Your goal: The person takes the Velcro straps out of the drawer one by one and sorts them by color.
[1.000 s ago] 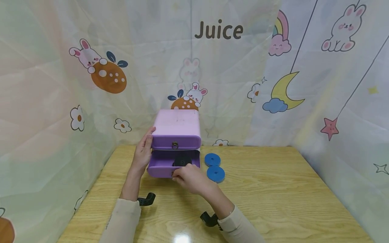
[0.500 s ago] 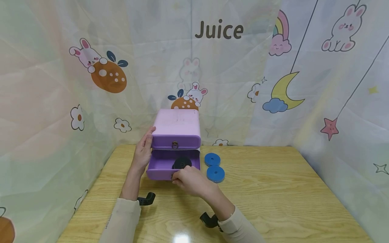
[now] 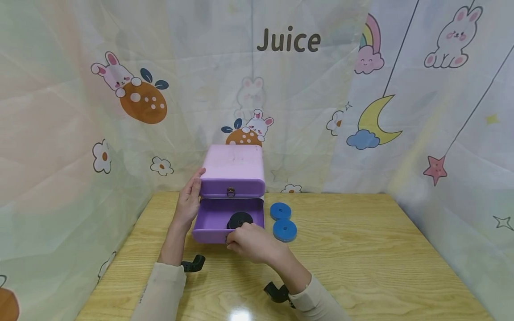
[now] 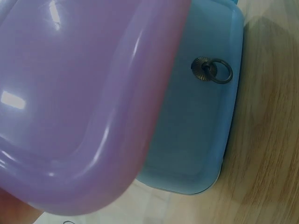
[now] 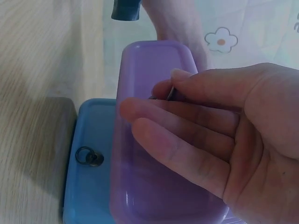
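Note:
A small chest of drawers [image 3: 234,161] with a pink top stands at the back of the table. Its upper purple drawer is closed; the purple drawer [image 3: 209,236] below is pulled out. My right hand [image 3: 253,240] pinches that drawer's ring pull [image 5: 171,93] between thumb and index finger, the other fingers extended in front of it. In the open drawer lies a black flat disc-like roll [image 3: 241,218] with a small centre hole, partly hidden by the drawer front and hand. My left hand [image 3: 188,203] presses the chest's left side with fairly straight fingers.
Two blue flat rolls [image 3: 284,230] lie on the table [image 3: 361,249], right of the chest. Under the pulled-out drawer, a blue drawer [image 4: 196,126] with a ring pull stays closed. A printed cloth [image 3: 313,111] hangs behind and along the sides.
The lower purple drawer has slid farther out toward me with my right hand on its pull, showing more of the black roll. My left hand has stayed on the chest's side.

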